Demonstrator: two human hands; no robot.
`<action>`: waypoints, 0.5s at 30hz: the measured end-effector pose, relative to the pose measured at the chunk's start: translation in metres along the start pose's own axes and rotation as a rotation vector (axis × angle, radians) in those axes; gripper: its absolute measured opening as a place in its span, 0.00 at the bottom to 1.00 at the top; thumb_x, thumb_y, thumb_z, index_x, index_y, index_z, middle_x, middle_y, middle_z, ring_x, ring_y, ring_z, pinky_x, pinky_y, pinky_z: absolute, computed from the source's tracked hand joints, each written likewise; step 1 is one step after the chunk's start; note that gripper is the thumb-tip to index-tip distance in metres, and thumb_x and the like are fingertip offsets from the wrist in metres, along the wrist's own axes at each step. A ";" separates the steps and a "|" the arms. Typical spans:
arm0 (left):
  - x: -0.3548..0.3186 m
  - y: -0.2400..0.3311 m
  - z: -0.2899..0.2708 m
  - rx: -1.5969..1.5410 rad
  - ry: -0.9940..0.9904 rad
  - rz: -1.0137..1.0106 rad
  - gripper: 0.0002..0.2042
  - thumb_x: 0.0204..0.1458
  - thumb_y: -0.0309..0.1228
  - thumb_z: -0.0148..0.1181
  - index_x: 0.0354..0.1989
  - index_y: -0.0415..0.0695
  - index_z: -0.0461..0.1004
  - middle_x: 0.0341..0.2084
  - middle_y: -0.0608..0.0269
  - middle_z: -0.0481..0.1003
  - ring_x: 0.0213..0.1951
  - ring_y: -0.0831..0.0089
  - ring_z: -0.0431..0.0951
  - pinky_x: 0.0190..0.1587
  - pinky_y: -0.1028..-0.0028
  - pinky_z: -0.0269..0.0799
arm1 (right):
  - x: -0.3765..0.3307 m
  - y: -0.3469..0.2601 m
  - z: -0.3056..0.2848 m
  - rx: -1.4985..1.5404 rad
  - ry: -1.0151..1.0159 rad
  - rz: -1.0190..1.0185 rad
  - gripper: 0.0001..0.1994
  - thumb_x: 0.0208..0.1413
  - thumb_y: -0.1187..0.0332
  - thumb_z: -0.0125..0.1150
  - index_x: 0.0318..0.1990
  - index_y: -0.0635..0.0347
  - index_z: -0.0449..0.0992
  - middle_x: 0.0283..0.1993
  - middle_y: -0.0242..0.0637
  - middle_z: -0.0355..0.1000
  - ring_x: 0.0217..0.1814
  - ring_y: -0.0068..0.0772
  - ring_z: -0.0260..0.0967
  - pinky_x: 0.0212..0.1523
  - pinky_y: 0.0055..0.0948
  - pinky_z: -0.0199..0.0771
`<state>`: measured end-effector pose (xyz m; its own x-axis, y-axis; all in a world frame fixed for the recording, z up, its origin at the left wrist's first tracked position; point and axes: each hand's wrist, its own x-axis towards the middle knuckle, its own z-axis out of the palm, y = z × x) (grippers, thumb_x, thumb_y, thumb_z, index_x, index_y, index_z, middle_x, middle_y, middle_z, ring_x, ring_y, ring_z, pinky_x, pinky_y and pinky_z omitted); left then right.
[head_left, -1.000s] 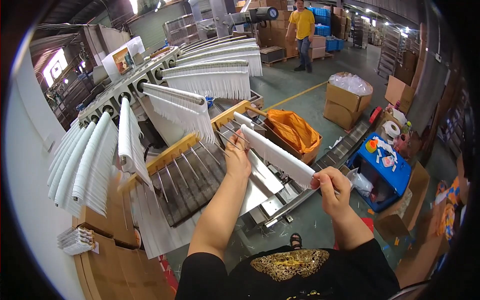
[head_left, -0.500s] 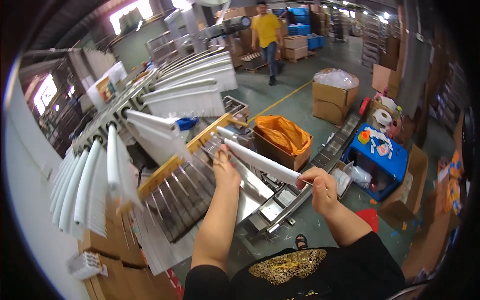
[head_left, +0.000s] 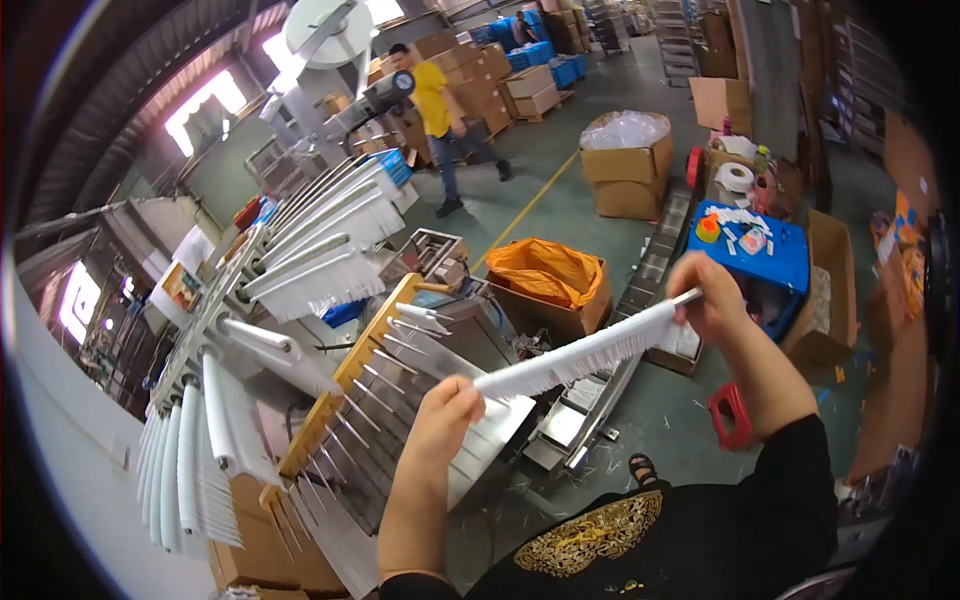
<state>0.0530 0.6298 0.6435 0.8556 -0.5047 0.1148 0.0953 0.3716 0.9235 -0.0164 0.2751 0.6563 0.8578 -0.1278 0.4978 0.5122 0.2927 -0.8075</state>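
Between my hands, in front of me, is a metal rod strung with a long row of thin white pieces (head_left: 580,355), its right end higher than its left. The fingers of my left hand (head_left: 448,415) are closed on the left end of the row. My right hand (head_left: 712,290) grips the other end, where a short length of bare rod shows. Just beyond my left hand stands a wooden-barred rack (head_left: 352,368) with metal rods pointing toward me. One short white row (head_left: 420,316) sits on the rack's far rods.
A machine (head_left: 225,310) at left carries many white-fringed arms. Beyond the conveyor (head_left: 640,310) are a carton with an orange bag (head_left: 545,272), a carton of clear plastic (head_left: 625,165) and a blue bin (head_left: 750,250). A red stool (head_left: 732,415) is near my right arm. A person in yellow (head_left: 435,105) walks behind.
The white row has come away from the rack toward me and swung so its right end is higher. My left hand moved nearer, my right hand up. The person in yellow walked on.
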 end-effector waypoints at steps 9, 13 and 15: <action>-0.021 -0.010 0.046 0.156 -0.391 -0.487 0.08 0.47 0.28 0.52 0.31 0.34 0.71 0.22 0.58 0.72 0.27 0.71 0.71 0.33 0.77 0.65 | 0.064 -0.008 -0.001 -0.579 0.016 -0.126 0.22 0.57 0.52 0.35 0.47 0.59 0.65 0.48 0.39 0.58 0.50 0.28 0.56 0.54 0.25 0.51; -0.011 -0.037 0.068 0.240 -0.160 -0.271 0.07 0.50 0.26 0.49 0.34 0.36 0.71 0.26 0.61 0.72 0.30 0.75 0.71 0.35 0.78 0.64 | 0.037 0.024 0.000 -0.324 0.322 -0.228 0.12 0.57 0.59 0.41 0.37 0.58 0.66 0.32 0.31 0.65 0.35 0.22 0.62 0.38 0.22 0.61; -0.003 -0.049 0.083 0.266 -0.008 -0.149 0.07 0.51 0.26 0.49 0.36 0.37 0.70 0.28 0.65 0.71 0.31 0.79 0.69 0.36 0.78 0.64 | -0.003 0.056 0.015 -0.499 0.197 0.007 0.12 0.57 0.62 0.43 0.31 0.61 0.66 0.29 0.32 0.65 0.30 0.23 0.63 0.34 0.23 0.65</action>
<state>0.0032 0.5484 0.6280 0.8383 -0.5445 -0.0273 0.0820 0.0763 0.9937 0.0088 0.3059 0.6145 0.8285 -0.3167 0.4619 0.4234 -0.1856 -0.8867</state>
